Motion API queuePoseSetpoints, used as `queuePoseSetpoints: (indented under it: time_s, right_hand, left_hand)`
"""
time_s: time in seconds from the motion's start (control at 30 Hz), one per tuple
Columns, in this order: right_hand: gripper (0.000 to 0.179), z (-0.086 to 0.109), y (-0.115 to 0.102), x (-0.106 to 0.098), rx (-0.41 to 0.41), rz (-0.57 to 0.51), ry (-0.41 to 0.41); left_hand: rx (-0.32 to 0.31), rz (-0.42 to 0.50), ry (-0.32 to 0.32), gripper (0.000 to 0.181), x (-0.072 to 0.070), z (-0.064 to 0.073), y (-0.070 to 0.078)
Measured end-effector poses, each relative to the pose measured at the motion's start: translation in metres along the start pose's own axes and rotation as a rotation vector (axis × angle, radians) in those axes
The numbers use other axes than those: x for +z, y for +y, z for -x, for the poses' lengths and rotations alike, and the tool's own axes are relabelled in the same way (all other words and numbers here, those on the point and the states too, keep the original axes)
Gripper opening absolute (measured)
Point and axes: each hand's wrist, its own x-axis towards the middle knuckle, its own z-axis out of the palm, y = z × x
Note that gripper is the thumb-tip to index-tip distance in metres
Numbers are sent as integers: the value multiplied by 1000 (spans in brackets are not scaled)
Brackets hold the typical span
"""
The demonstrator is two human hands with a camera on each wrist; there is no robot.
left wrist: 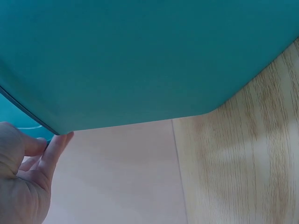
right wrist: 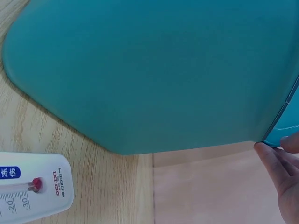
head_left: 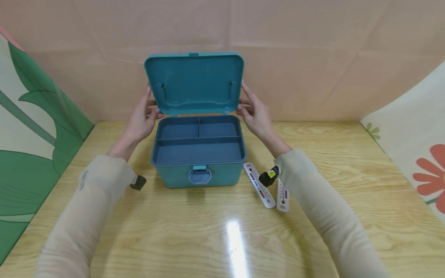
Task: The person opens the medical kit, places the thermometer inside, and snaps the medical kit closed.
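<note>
A teal plastic storage box [head_left: 174,179] stands on the table with its lid [head_left: 194,81] raised upright at the back. Inside it a dark blue tray [head_left: 199,151] has three compartments; a round-ended latch [head_left: 199,176] hangs on the front. My left hand [head_left: 140,117] holds the lid by its lower left corner, near the hinge side. At the opposite lower corner, my right hand [head_left: 256,116] holds the lid, its index finger reaching up the edge. Both wrist views show the box's side wall [left wrist: 154,60] close up, with fingers at the lid's edge; some fingertips are hidden behind it.
Two white thermometers lie right of the box: one slanted [head_left: 255,181], the other [head_left: 283,202] partly under my right sleeve [head_left: 313,189]. The wooden table [head_left: 187,235] meets a pinkish backdrop [head_left: 299,69] behind the box. Printed plant panels [head_left: 399,127] flank the sides.
</note>
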Motion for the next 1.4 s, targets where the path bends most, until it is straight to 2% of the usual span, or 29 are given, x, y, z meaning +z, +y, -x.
queuePoseSetpoints:
  time_s: [0.3, 0.73, 1.17, 1.4]
  right_hand:
    - [66, -2, 1, 1, 32, 0, 12]
    - [67, -4, 4, 5, 49, 18, 56]
    - [61, -8, 6, 9, 105, 29, 78]
    - [58, -8, 6, 10, 115, 13, 84]
  left_hand:
    - [-13, -2, 5, 77, 1, -2, 0]
    - [6, -18, 5, 78, 3, -5, -3]
    - [22, -30, -3, 77, 2, -8, -3]
    - [-15, -16, -7, 76, 3, -11, -4]
